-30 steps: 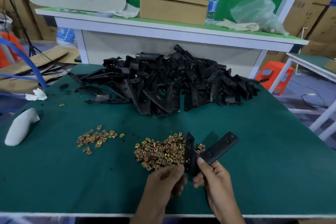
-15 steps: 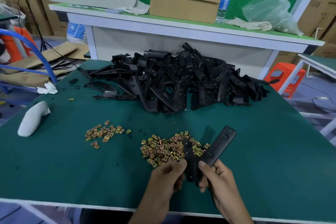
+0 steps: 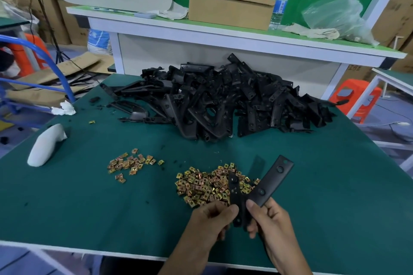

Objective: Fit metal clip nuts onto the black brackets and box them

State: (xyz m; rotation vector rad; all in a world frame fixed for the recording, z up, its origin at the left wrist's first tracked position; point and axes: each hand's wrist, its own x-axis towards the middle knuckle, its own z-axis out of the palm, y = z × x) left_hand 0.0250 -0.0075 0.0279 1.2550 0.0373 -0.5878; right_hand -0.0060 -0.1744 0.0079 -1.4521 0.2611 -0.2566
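Black bracket (image 3: pixel 271 182) in right hand (image 3: pixel 275 229) and seemingly left hand (image 3: pixel 210 223)

Black brackets (image 3: pixel 225 98), brass-gold clip nuts (image 3: pixel 205 185), dark green table (image 3: pixel 89 207).

1. The left hand (image 3: pixel 209 221) is bare, and the left forearm (image 3: pixel 185 257) is bare down to the near edge.
2. The right hand (image 3: pixel 271 225) is bare too, with the right forearm (image 3: pixel 288 259) uncovered to the near edge.
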